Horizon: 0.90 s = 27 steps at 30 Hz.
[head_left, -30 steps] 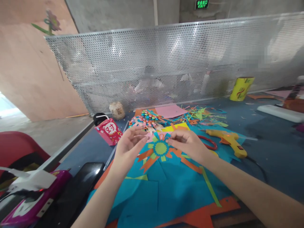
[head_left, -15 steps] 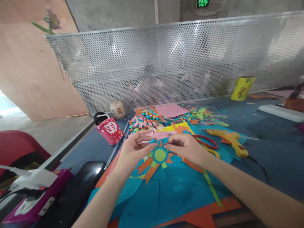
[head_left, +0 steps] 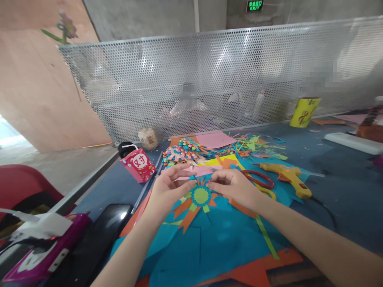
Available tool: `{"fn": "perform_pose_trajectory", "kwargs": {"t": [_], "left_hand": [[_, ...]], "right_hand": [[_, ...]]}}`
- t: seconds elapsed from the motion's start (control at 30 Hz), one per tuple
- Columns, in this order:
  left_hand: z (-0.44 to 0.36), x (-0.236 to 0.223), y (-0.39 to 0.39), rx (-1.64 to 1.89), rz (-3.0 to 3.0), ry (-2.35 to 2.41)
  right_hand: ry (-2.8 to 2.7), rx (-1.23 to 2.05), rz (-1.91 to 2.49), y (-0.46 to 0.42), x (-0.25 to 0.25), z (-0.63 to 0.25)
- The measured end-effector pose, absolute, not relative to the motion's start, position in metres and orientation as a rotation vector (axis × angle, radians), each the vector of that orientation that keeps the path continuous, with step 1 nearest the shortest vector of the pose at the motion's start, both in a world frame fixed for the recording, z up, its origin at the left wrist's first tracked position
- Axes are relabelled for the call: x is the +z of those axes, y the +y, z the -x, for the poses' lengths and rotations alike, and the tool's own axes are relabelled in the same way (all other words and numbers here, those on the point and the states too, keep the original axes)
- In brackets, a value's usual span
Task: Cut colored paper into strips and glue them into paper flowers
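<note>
Between my hands is a paper rosette (head_left: 201, 196), with a scalloped green centre on a blue ring and orange and green tabs and tails around it. My left hand (head_left: 172, 184) pinches its upper left edge between thumb and finger. At the upper right edge, the fingertips of my right hand (head_left: 235, 186) are closed on it too. Blue sheets (head_left: 227, 239) lie beneath the rosette. Right of my right hand are scissors with red handles (head_left: 260, 178), their blades partly hidden, and a yellow glue gun (head_left: 289, 175) with a cable.
Fringed multicoloured paper pieces (head_left: 185, 151) and a heap of paper strips (head_left: 254, 145) lie behind my hands. A red drink box (head_left: 139, 164), a phone (head_left: 104, 223) and a purple power strip (head_left: 50, 247) are left. A perforated metal screen (head_left: 209, 79) borders the far edge; a yellow roll (head_left: 305, 112) stands right.
The view has shifted very slightly. Both hands keep the same pinch on the paper rosette, and nothing else has visibly moved.
</note>
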State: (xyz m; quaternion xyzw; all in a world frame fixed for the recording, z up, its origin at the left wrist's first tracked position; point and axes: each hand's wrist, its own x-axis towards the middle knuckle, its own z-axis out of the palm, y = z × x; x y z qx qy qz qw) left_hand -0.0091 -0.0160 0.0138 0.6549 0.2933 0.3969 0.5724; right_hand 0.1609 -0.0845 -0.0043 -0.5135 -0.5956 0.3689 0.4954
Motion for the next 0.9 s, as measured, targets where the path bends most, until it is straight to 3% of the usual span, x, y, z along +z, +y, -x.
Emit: {"fn": "perform_pose_trajectory", "kwargs": {"t": [0.67, 0.8, 0.9], "left_hand": [[0.01, 0.01, -0.011, 1.053, -1.367, 0.682], [0.01, 0.013, -0.011, 1.149, -1.268, 0.694], [0.009, 0.015, -0.011, 1.158, -1.166, 0.668]], "right_hand": [[-1.419, 0.917, 1.288, -0.085, 0.002, -0.159], [-1.433, 0.707, 1.366, -0.081, 0.003, -0.169], [-1.381, 0.273, 1.47, -0.08, 0.002, -0.178]]}}
